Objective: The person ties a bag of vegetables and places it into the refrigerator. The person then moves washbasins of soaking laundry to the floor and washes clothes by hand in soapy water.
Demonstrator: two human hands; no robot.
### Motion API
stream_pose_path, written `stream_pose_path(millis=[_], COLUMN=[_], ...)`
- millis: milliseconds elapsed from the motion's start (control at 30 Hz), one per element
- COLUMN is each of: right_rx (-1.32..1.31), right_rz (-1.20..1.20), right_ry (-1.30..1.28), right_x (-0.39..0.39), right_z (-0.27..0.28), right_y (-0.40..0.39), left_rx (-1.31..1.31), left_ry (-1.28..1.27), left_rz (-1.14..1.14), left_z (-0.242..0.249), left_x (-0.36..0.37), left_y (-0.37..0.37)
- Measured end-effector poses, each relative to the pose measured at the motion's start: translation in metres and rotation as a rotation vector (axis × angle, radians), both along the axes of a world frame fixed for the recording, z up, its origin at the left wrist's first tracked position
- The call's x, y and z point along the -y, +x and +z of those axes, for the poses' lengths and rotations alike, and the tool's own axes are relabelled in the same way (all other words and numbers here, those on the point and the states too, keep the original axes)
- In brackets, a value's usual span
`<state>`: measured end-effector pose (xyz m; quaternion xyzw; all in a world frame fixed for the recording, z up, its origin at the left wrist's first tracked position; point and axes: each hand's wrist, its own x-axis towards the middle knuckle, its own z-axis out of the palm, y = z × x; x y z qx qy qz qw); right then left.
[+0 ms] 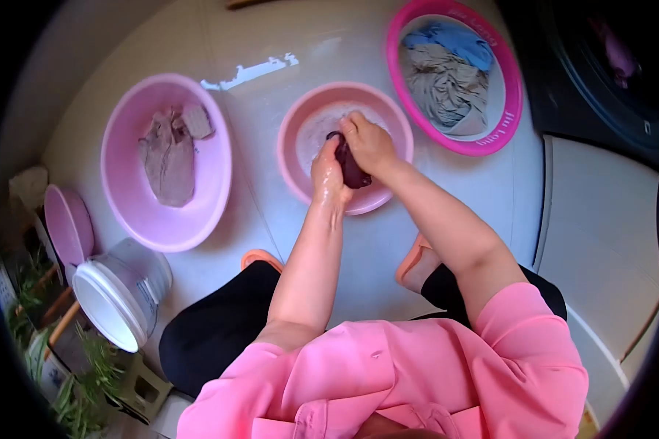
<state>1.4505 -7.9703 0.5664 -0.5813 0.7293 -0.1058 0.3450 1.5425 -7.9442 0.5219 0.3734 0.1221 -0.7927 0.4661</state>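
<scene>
Between my two hands is a bunched, dark maroon cloth [353,170], wet and folded on itself. My left hand [328,170] grips its left side, with suds on the skin and wrist. On the other side my right hand [367,143] wraps over the upper part, fingers curled. Both hands are above a round pink basin [291,150] that holds cloudy, soapy water. What kind of garment the cloth is cannot be made out.
At left, a lilac oval tub [124,197] holds a greyish-pink garment [170,157]. Upper right, a magenta-rimmed basin [511,80] contains beige and blue clothes. A white bucket [128,289], a small pink basin [69,223] and plants [99,366] stand lower left. A dark appliance [585,73] borders the right.
</scene>
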Motion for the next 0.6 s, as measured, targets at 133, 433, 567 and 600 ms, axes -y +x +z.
stream_pose_path(millis=[133,433,567,600], right_rx=[0.246,0.023,-0.167,-0.183], right_rz=[0.115,0.508,0.205,0.079], right_ry=[-0.147,-0.181,-0.125,-0.163], right_x=[-0.015,-0.053,-0.007,0.008], right_z=[0.018,0.057,0.028,0.023], right_y=[0.013,0.059,0.043,0.036], left_rx=[-0.07,0.051,-0.085,0.064], left_ry=[-0.052,0.214,0.049,0.113], left_rz=[0.038,-0.116,0.11,0.087], left_z=[0.0,-0.002,0.002,0.019], left_x=[0.01,0.013,0.002,0.008], left_y=[0.01,0.038,0.008,0.002])
